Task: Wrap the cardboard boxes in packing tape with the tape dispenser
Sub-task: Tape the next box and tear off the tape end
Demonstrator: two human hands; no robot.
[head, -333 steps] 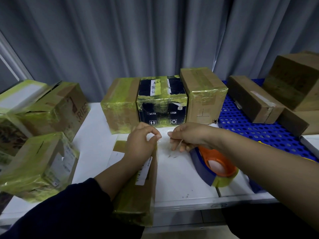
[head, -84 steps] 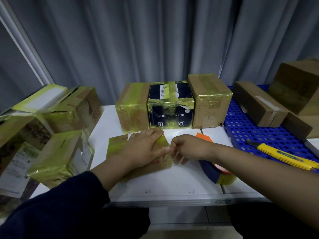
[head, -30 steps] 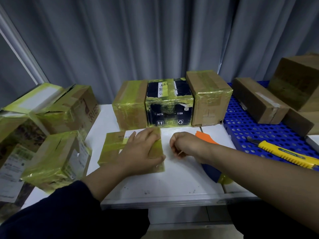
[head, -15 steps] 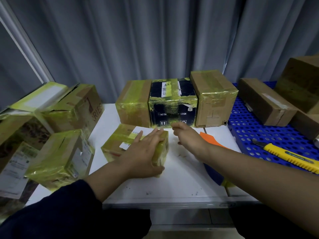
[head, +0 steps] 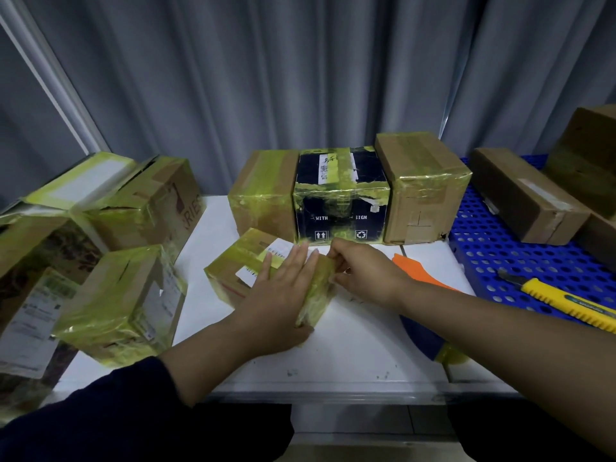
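Observation:
A small flat cardboard box (head: 245, 261), wrapped in yellowish tape and bearing white labels, lies in the middle of the white table (head: 350, 348). My left hand (head: 283, 295) presses flat on its top with straight fingers. My right hand (head: 363, 271) touches the box's right end, its fingers curled against the taped edge. The tape dispenser (head: 420, 328), orange and blue with a yellowish roll, lies on the table under my right forearm, partly hidden by it.
Three taped boxes (head: 340, 191) stand in a row at the back of the table. More taped boxes (head: 126, 301) pile up on the left. On the right a blue perforated pallet (head: 500, 261) holds plain brown boxes (head: 526, 195) and a yellow utility knife (head: 566, 305).
The small box has been turned and shifted slightly toward the back row. My right hand moved from the table beside the box onto the box's right end. My left hand stays flat on top.

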